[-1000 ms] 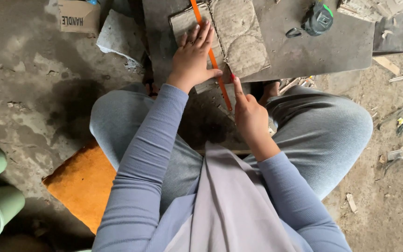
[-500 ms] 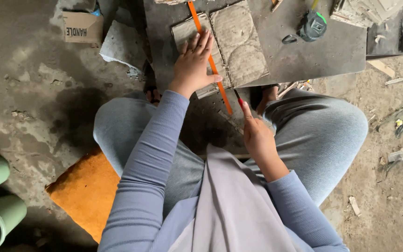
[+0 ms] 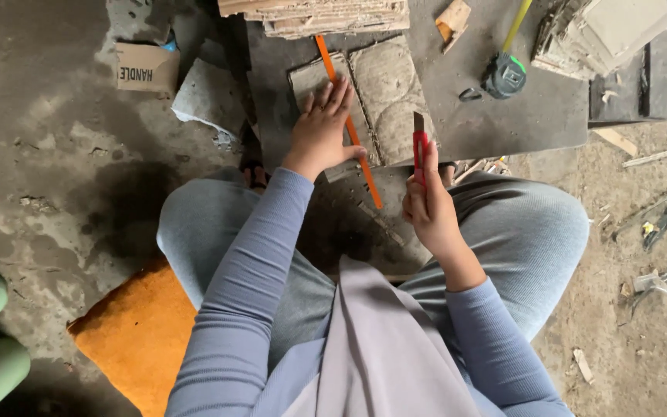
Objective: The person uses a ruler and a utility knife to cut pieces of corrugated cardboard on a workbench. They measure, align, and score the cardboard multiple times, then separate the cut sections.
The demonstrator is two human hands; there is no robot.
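My left hand point(image 3: 322, 131) lies flat with the fingers spread, pressing down on an orange ruler point(image 3: 349, 123) and on the grey cardboard piece point(image 3: 386, 96) under it; it grips nothing, just holds them down against the dark board point(image 3: 503, 123) in front of my knees. The ruler runs slantwise from the far edge of the cardboard back toward me, its near end sticking out past the board's edge over my lap. My right hand point(image 3: 430, 212) is closed around a red cutter knife point(image 3: 420, 147), held upright with the blade pointing away from me, its tip just at the near right edge of the cardboard piece; I can't tell whether the blade touches it. Further off on the board sit a stack of cardboard sheets point(image 3: 318, 14), a small orange-brown scrap point(image 3: 453, 17), a tape measure point(image 3: 505, 73) with its yellow tape pulled out, and another pile of cut pieces point(image 3: 604, 31) at the right. On the floor to my left are a small cardboard box point(image 3: 144, 68) and an orange cushion point(image 3: 137, 336)
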